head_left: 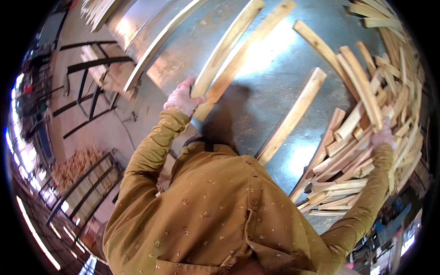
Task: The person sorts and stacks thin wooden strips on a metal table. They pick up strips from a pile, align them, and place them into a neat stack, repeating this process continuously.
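Note:
My left hand (pixel 183 98), in a pale pink glove, is closed at the near end of a wooden slat (pixel 225 45) lying on the metal table. The thumb is on one side and the fingers on the other. A second slat (pixel 250 52) runs close beside it, passing under or next to the thumb. Far to the right, my right hand (pixel 384 137), also gloved, is closed at the near end of a slat (pixel 361 87) on top of a heaped pile of slats (pixel 348 160). Its fingers are partly hidden.
On the shiny metal table (pixel 270 87) lie a lone slat (pixel 293 117) in the middle and another slat (pixel 165 39) along the left edge. Black metal racks (pixel 91 87) stand left on the floor, one holding stacked wood (pixel 80 172). More slats (pixel 98 13) sit at the far left.

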A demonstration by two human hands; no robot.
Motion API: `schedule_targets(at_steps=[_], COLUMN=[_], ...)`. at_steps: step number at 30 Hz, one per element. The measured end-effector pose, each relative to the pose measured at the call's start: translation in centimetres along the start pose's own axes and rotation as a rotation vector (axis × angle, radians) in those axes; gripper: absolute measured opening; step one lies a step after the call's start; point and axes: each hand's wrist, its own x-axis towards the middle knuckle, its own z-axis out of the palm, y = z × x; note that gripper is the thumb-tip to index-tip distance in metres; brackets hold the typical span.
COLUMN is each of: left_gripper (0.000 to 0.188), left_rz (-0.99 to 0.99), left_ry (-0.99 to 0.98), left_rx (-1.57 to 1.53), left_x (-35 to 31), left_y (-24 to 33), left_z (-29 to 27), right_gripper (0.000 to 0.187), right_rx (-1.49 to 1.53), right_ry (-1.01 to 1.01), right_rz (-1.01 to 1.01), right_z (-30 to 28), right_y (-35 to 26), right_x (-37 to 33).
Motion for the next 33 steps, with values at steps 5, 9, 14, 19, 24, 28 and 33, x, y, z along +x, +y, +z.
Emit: schedule_targets(at_steps=[5, 9, 14, 19, 24, 28, 33], left_gripper=[0.062, 0.076, 0.065, 0.076, 0.076, 0.064, 0.068], left_rz=[0.246, 0.267, 0.387, 0.296, 0.437, 0.364, 0.421], left_ry=[0.159, 0.211, 0.009, -0.45, -0.736, -0.893, -0.663], left_rx=[0.148, 0.396, -0.081, -0.963, -1.276, -1.278, -1.075], left_x=[0.5, -1.1, 2.0, 0.3, 1.4, 1.8, 3.5], left_y=[3.9, 8.1, 6.1, 4.8, 3.2, 2.7, 3.2], left_z=[0.6, 3.6, 4.4, 5.3, 7.7, 5.4, 6.1], right_gripper=[0.075, 0.035, 0.052, 0.082, 0.065, 0.044, 0.064], right_rx=[0.647, 1.396, 2.446, 1.615, 2.465, 2.665, 1.694], right_ry=[-0.101, -0.238, -0.834, -0.05, -0.788, -1.055, -0.302], right_rz=[-0.496, -1.185, -0.441, -0.317, -0.368, -0.69, -0.543], right_z=[10.9, 17.8, 9.6, 2.8, 2.4, 6.2, 4.3], right_y=[3.0, -2.6, -13.1, -26.1, -30.2, -29.6, -34.3], right_x=[-2.0, -4.6, -14.0, -21.3, -24.5, -21.5, -23.2])
